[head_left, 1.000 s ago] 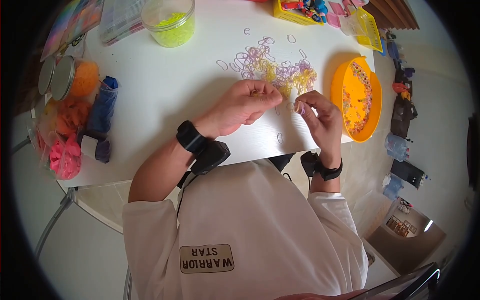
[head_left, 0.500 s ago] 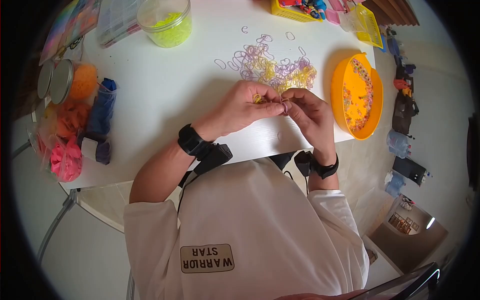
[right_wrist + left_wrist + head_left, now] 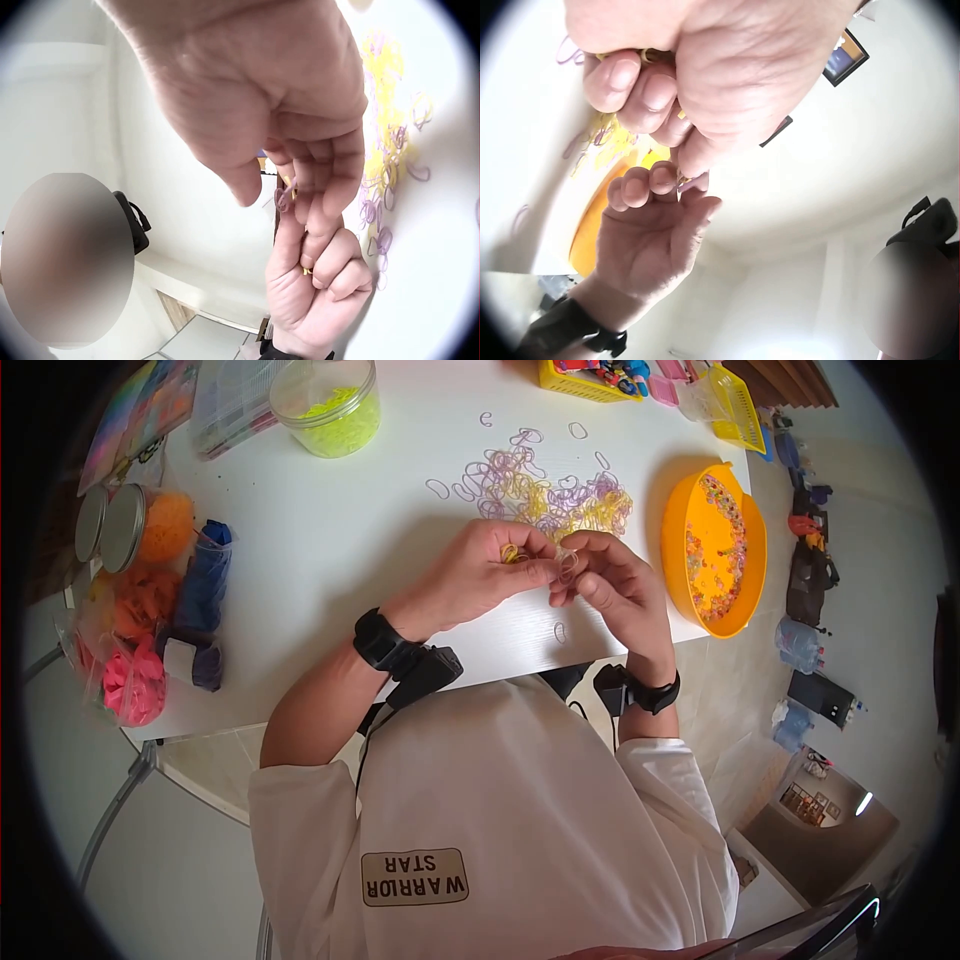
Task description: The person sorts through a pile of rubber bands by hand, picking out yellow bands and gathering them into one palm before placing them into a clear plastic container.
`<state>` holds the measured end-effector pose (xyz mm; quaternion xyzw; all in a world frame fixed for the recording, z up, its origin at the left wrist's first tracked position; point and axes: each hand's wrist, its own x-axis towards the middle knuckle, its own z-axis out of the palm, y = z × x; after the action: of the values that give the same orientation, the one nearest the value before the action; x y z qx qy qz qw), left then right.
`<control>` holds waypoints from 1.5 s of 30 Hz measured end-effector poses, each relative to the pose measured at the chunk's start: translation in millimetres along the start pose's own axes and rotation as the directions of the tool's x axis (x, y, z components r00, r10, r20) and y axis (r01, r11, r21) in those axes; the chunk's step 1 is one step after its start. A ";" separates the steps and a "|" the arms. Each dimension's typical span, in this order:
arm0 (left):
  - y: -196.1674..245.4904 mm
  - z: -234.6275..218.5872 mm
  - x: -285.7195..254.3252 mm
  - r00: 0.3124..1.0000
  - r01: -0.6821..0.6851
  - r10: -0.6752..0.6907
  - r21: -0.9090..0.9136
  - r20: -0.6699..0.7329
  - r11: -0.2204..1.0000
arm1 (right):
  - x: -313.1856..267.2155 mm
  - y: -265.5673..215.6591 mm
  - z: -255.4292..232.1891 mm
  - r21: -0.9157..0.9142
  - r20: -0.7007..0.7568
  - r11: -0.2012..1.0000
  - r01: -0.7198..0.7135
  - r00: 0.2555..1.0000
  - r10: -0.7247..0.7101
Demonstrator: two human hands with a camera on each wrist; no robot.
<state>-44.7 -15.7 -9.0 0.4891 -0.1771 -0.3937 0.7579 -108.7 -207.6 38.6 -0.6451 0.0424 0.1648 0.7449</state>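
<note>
My left hand (image 3: 490, 575) pinches a small purple loop (image 3: 568, 563) between thumb and forefinger, and yellow bands (image 3: 512, 554) sit in its curled fingers. In the left wrist view, the purple loop (image 3: 696, 182) is at the fingertips of both hands. My right hand (image 3: 625, 595) has its bent fingers against the loop, its thumb standing apart from them. The right wrist view shows the loop (image 3: 283, 198) at the left hand's (image 3: 315, 285) thumb tip, beside the right hand's (image 3: 262, 105) fingers. Purple and yellow bands (image 3: 545, 500) lie in a loose pile just beyond the hands.
An orange bowl of beads (image 3: 715, 585) stands right of the hands. At the back are a tub of green bands (image 3: 340, 425) and a yellow basket (image 3: 590, 387). Jars (image 3: 165, 530) and bags of coloured bands (image 3: 135, 680) line the left side. One loop (image 3: 560, 632) lies near the front edge.
The hands were apart a second ago; the right hand has moved left to meet the left one. Since half a second ago its thumb has come away from the loop.
</note>
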 end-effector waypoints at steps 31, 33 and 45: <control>12.7 -10.0 -0.4 0.970 0.069 -0.176 -0.505 -0.168 0.861 | -15.1 0.3 -37.0 -0.873 -0.109 0.488 0.013 0.969 -0.222; 8.6 -13.7 -0.5 0.980 0.064 -0.150 -0.514 -0.128 0.855 | -14.6 3.5 -37.7 -0.889 -0.109 0.457 -0.002 0.972 -0.207; 9.6 -11.0 -1.1 0.992 0.088 -0.122 -0.486 -0.039 0.869 | -6.4 15.9 -26.1 -0.928 -0.077 0.372 -0.003 0.980 -0.184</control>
<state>-34.2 -6.3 -5.5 0.3065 -0.0201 -0.4489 0.8391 -115.6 -232.4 21.1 -0.9631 -0.0300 0.0645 0.2596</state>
